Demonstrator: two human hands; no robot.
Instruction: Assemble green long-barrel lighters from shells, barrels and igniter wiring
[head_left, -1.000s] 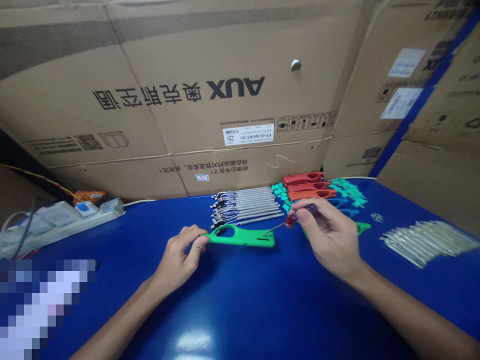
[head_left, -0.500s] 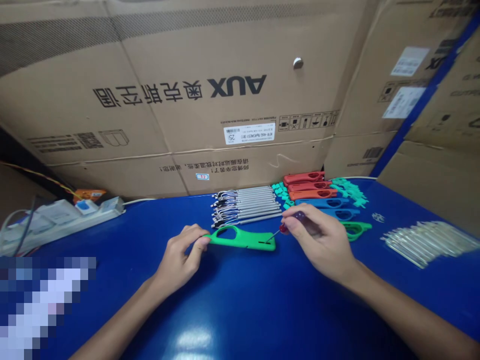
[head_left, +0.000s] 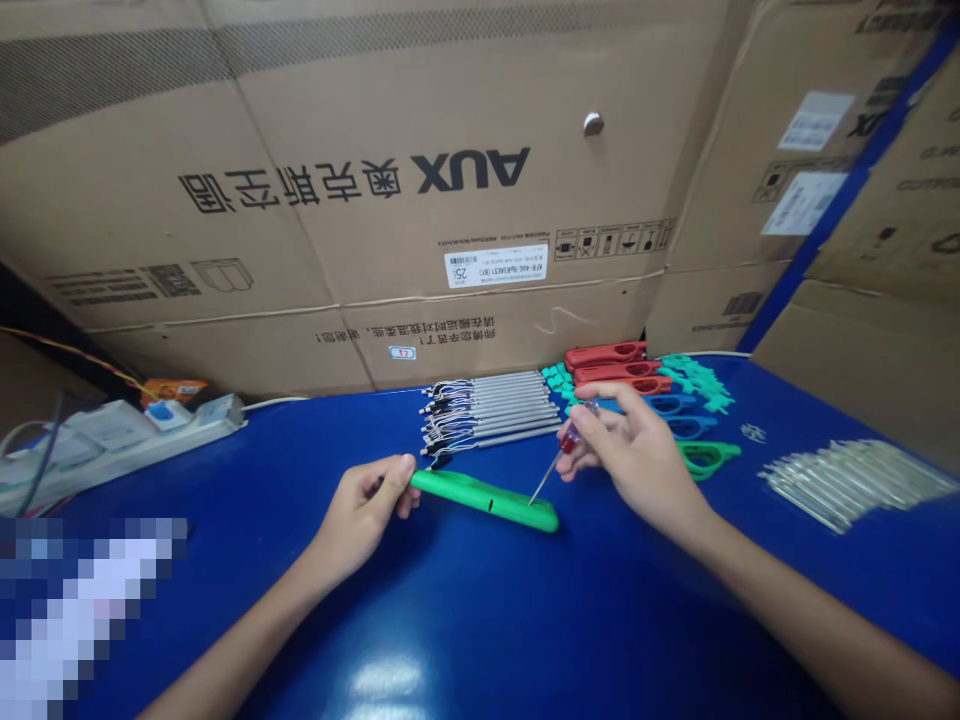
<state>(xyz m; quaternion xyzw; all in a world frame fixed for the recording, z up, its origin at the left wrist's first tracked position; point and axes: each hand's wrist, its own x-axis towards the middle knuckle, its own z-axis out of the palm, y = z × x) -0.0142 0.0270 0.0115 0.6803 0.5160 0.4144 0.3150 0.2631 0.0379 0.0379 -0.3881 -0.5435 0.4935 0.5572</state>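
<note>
My left hand (head_left: 373, 508) pinches the narrow end of a green plastic lighter casing (head_left: 480, 500), holding it above the blue table. The casing is turned edge-on, with a small dark slot showing in its side. In my right hand (head_left: 634, 450) is a screwdriver (head_left: 571, 436) with a see-through red and purple handle. Its thin shaft slants down to the left, and the tip is at the casing's wide end. Whether the tip has gone into a hole there is too small to tell.
Behind my hands lie silver tubes with wires (head_left: 510, 405), small teal parts (head_left: 694, 382), red casings (head_left: 606, 355), blue casings (head_left: 694, 427) and a green casing (head_left: 709, 458). Clear-looking sticks (head_left: 855, 480) lie right. A power strip (head_left: 127, 440) is left; a cardboard box (head_left: 337, 240) stands behind.
The green casing has rolled from its flat face to its edge, and its wide end has dipped slightly. My right fingers have shifted on the screwdriver, which now stands more steeply.
</note>
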